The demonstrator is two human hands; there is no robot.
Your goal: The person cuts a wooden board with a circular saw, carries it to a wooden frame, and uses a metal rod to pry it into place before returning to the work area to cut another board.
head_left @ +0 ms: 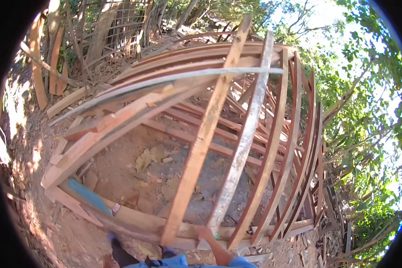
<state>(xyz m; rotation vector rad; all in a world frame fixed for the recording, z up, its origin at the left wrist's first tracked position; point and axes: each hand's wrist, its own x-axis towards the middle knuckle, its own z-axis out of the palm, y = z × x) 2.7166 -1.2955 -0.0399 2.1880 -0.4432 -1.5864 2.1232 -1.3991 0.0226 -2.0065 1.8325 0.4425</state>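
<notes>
A weathered grey slat [244, 138] is standing tilted in a curved wooden frame, running from the bottom rail [134, 219] up to the frame's top edge. The person's right hand [205, 232] is reaching forward and touching the foot of this slat where it meets the rail. The hand is too small in the head view to tell whether its grip is closing around the wood. The left hand is staying out of view. Just left of the grey slat, an orange-brown slat [201, 138] is leaning the same way. Curved ribs [295, 147] are lining up to the right. Dry leaves are lying on the dirt ground [134, 169] inside the frame, and green trees [366, 111] are standing beyond.
</notes>
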